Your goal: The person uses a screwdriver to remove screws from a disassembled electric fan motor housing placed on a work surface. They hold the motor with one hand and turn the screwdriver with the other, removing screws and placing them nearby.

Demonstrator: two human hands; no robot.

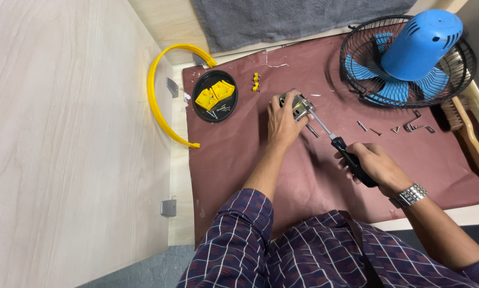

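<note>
My left hand grips a small grey metal motor part and holds it down on the maroon mat. My right hand is closed around the black handle of a screwdriver. Its metal shaft slants up and to the left, and the tip touches the top of the metal part. A metal watch sits on my right wrist. Both sleeves are dark plaid.
A blue fan in a black wire cage lies at the back right. A black dish holds yellow pieces and screws. A yellow ring lies at the left, small yellow clips and loose screws on the mat, a wooden brush at right.
</note>
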